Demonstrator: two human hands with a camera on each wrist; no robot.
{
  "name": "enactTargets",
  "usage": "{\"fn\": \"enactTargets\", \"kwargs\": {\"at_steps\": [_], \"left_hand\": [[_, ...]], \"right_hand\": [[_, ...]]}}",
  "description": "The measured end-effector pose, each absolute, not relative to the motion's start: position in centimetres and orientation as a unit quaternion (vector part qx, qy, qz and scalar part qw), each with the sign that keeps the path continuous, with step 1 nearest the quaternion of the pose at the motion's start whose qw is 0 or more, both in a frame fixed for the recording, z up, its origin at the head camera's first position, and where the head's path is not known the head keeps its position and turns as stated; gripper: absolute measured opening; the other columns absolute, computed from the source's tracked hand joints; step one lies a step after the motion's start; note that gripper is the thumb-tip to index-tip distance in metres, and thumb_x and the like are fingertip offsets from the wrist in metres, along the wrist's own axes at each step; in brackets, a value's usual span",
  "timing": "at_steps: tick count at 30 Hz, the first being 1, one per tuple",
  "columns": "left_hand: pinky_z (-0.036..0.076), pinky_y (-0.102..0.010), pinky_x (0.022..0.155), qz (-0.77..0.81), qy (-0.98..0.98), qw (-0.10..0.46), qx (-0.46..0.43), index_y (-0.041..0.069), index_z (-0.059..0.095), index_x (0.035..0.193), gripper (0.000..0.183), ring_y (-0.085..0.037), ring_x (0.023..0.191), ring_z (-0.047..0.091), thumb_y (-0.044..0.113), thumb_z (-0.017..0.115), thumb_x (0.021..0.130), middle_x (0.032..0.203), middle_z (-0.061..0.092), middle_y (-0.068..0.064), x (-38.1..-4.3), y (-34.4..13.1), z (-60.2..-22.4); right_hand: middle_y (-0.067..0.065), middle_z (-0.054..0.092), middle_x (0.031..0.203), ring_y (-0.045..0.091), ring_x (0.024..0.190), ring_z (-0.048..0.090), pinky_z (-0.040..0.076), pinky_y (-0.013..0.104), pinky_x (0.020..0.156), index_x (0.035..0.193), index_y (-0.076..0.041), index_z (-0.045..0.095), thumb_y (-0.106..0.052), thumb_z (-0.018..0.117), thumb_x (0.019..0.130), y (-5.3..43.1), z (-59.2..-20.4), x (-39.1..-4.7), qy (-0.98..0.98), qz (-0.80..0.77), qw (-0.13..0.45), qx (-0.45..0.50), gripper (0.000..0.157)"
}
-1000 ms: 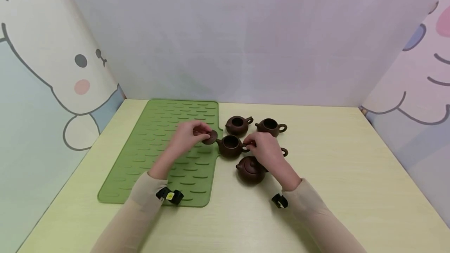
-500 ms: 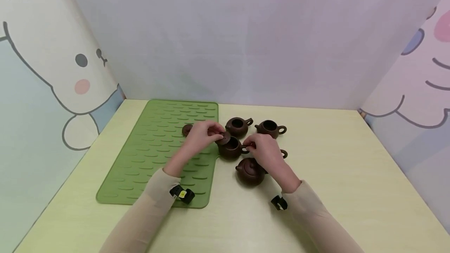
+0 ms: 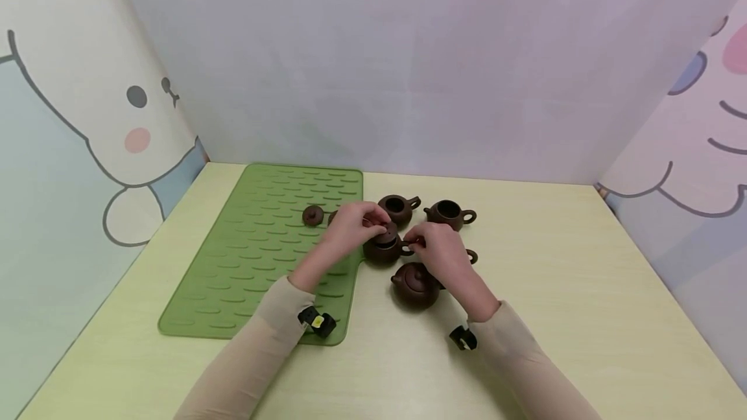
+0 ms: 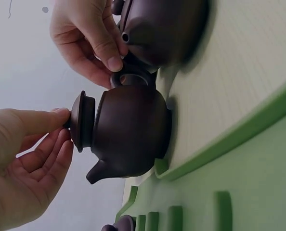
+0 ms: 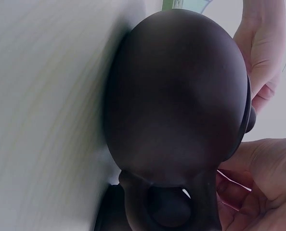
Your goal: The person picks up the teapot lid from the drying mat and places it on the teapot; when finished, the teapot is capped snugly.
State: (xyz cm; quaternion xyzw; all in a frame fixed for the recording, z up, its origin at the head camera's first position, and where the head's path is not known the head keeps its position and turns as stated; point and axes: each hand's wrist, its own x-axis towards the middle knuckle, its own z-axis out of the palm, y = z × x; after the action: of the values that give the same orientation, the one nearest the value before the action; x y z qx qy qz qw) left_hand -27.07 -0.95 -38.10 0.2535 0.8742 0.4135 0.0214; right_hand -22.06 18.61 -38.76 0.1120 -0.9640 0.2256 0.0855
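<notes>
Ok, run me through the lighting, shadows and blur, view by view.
Head view: bright, fairly even light, with a soft shadow on the table beside the right sleeve; left wrist view: the lid and open teapot look very dark but have clear outlines; right wrist view: the lidded teapot looms dark with a faint sheen, the wood grain soft.

Both forearms are covered by plain beige fabric: a left sleeve (image 3: pixel 245 352) and a right sleeve (image 3: pixel 528 361). At the left cuff, a black wrist camera (image 3: pixel 329 326) is worn, marked with a yellow patch (image 3: pixel 318 321); another black camera (image 3: pixel 463 337) is worn at the right.
</notes>
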Motion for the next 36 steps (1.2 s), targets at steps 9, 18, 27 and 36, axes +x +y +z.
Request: {"fn": "enactTargets", "kwargs": {"at_steps": [9, 18, 27, 36], "left_hand": [[0.057, -0.026, 0.077, 0.373, 0.893, 0.024, 0.251, 0.012, 0.073, 0.1, 0.011, -0.015, 0.09, 0.069, 0.012, 0.075, 0.089, 0.1, 0.073, -0.003, -26.7, -0.6, -38.2], [0.058, -0.029, 0.082, 0.384, 0.888, 0.025, 0.251, 0.012, 0.072, 0.103, 0.012, -0.017, 0.095, 0.069, 0.011, 0.073, 0.091, 0.103, 0.073, -0.004, -26.9, -0.7, -38.4], [0.058, -0.031, 0.086, 0.407, 0.876, 0.03, 0.259, 0.005, 0.07, 0.107, 0.014, -0.02, 0.098, 0.069, 0.01, 0.069, 0.094, 0.107, 0.073, -0.007, -27.5, -2.2, -37.8], [0.058, -0.034, 0.087, 0.408, 0.881, 0.022, 0.24, 0.009, 0.07, 0.107, 0.013, -0.021, 0.099, 0.069, 0.01, 0.068, 0.094, 0.106, 0.073, -0.007, -28.7, -3.8, -37.9]], "right_hand": [[0.0, 0.077, 0.092, 0.016, 0.082, 0.07, 0.058, 0.036, 0.072, 0.09, -0.013, 0.08, -0.003, 0.074, 0.086, 18.6, -38.7, -22.1, -0.964, 0.227, 0.084, 0.112, 0.012], [0.001, 0.076, 0.092, 0.015, 0.078, 0.068, 0.056, 0.033, 0.068, 0.091, -0.012, 0.079, -0.004, 0.073, 0.087, 18.7, -38.4, -22.1, -0.963, 0.233, 0.069, 0.112, 0.011], [0.003, 0.076, 0.096, 0.013, 0.076, 0.064, 0.053, 0.029, 0.067, 0.096, -0.01, 0.077, -0.006, 0.073, 0.089, 19.5, -38.3, -22.0, -0.952, 0.278, 0.048, 0.118, 0.01], [0.006, 0.076, 0.098, 0.02, 0.087, 0.07, 0.058, 0.038, 0.079, 0.1, -0.009, 0.077, -0.008, 0.072, 0.09, 20.6, -37.0, -21.9, -0.942, 0.316, 0.043, 0.107, 0.011]]}}
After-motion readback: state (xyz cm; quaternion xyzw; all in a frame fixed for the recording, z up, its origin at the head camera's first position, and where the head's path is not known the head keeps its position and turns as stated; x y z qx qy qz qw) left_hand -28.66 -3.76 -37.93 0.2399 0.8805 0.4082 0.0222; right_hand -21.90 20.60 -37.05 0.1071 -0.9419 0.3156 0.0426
